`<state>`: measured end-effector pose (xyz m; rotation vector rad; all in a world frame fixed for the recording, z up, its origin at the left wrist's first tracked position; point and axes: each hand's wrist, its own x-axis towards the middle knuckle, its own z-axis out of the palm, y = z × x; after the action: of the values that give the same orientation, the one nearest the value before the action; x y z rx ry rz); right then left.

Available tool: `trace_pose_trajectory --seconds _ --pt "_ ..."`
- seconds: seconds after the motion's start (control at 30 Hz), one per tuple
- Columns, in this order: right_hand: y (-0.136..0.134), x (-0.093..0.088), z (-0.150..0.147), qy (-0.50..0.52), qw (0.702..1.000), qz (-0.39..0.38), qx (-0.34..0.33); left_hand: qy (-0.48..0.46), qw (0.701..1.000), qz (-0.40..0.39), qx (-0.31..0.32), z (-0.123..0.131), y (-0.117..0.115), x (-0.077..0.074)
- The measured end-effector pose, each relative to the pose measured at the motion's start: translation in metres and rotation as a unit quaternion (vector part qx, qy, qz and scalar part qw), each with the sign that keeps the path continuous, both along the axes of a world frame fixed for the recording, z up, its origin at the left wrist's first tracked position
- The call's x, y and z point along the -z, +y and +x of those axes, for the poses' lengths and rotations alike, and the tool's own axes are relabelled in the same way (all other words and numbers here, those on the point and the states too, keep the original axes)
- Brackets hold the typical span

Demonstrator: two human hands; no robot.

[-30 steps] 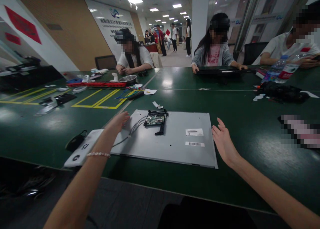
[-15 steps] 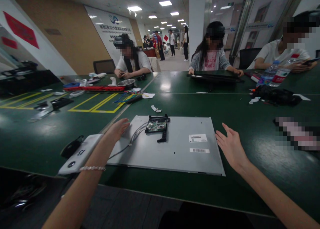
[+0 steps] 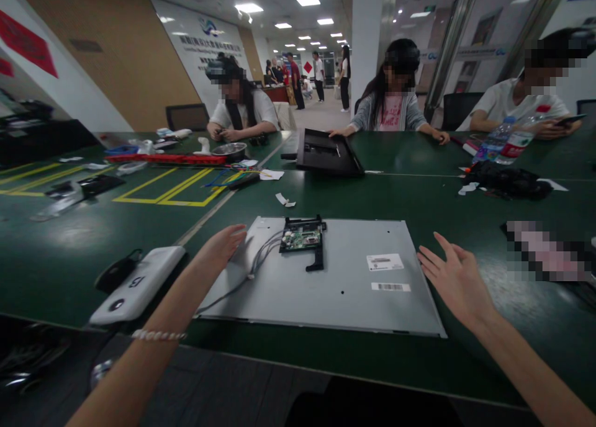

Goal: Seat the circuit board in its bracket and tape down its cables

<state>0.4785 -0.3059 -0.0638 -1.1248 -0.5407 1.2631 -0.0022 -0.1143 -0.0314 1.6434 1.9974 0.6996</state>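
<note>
A grey metal panel [image 3: 335,290] lies flat on the green table [image 3: 419,197] in front of me. A small green circuit board [image 3: 302,238] in a black bracket sits on its far left part, with grey wires [image 3: 261,256] running off toward the left edge. Two white labels [image 3: 384,262] are stuck on its right side. My left hand [image 3: 220,247] rests at the panel's left edge, fingers stretched out and holding nothing. My right hand [image 3: 459,281] hovers open at the panel's right edge, fingers spread.
A white device [image 3: 135,287] with a black strap lies left of the panel. Across the table a person tilts up a black monitor [image 3: 328,151]. Yellow floor-style tape [image 3: 186,188], a red strip, a metal bowl [image 3: 229,149], bottles [image 3: 505,143] and a black bag [image 3: 507,182] sit farther off.
The person opposite has swung the black monitor round and tilted it up. My view has shifted a little; both my hands stay open at the panel's edges.
</note>
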Motion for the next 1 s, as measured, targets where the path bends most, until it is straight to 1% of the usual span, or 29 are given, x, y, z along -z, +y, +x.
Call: trace_pose_trajectory --seconds 0.07,0.17,0.23,0.4,0.53,0.67,0.73,0.87,1.0 --pt "-0.004 -0.002 0.007 0.009 1.000 -0.007 0.011 -0.080 0.996 -0.029 -0.010 0.007 -0.006 0.001" --pt "-0.009 -0.003 0.017 0.015 0.999 -0.014 0.026 -0.209 0.975 -0.068 -0.037 0.019 -0.017 0.000" --pt "-0.012 -0.003 0.023 0.015 0.999 -0.020 0.036 -0.251 0.964 -0.081 -0.035 0.027 -0.022 -0.001" --pt "-0.017 0.000 0.039 -0.003 0.998 -0.031 0.051 -0.310 0.943 -0.109 -0.045 0.048 -0.035 -0.003" --pt "-0.021 -0.001 0.051 -0.037 0.997 -0.042 0.047 -0.354 0.930 -0.093 -0.027 0.074 -0.052 -0.012" --pt "-0.025 0.001 0.063 -0.095 0.992 -0.056 0.053 -0.382 0.919 -0.091 -0.033 0.099 -0.065 -0.018" --pt "-0.026 0.005 0.072 -0.126 0.989 -0.056 0.050 -0.387 0.917 -0.095 -0.029 0.107 -0.067 -0.017" --pt "-0.027 0.015 0.092 -0.185 0.981 -0.052 0.032 -0.376 0.922 -0.095 -0.012 0.119 -0.067 -0.013" --pt "-0.028 0.024 0.108 -0.231 0.972 -0.044 0.024 -0.381 0.920 -0.091 -0.012 0.130 -0.070 -0.010"
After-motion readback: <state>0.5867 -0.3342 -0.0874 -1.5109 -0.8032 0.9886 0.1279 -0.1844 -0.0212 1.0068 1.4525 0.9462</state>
